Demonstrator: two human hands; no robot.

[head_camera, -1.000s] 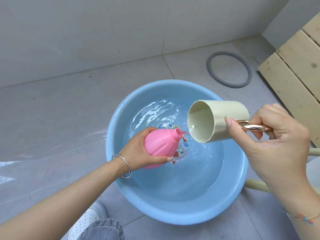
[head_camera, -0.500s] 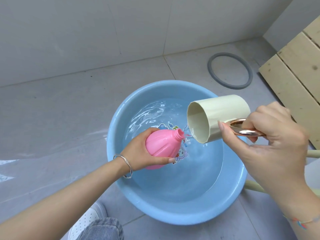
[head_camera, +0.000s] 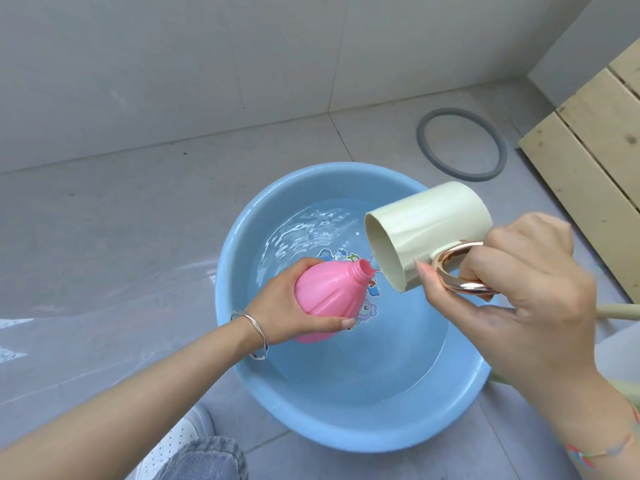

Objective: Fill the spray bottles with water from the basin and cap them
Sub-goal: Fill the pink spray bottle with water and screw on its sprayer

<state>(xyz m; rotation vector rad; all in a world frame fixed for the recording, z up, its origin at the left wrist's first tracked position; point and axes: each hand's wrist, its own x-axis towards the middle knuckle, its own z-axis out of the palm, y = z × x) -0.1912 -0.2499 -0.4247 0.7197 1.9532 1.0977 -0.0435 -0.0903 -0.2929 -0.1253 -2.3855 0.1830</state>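
— While the left hand is wrapping its fingers and thumb round the pink spray bottle, where is that bottle sitting?
— It is hanging over the middle of the blue basin, tilted, its uncapped neck pointing up and right (a silver bangle is circling that wrist). Beneath it, water is lying in the basin.
— And just right of the neck?
— A pale green cup is lying tipped on its side over the basin's right half, its open mouth facing down and left, its lip just beside the bottle's neck. Whether water is running between them, I cannot tell.
— What is holding it?
— The right hand is gripping the cup's rose-gold handle, fingers curled through the loop, thumb pressing the cup's side.
— Farther right?
— A grey ring is lying on the floor beyond the basin's far right rim, near pale wooden boards.
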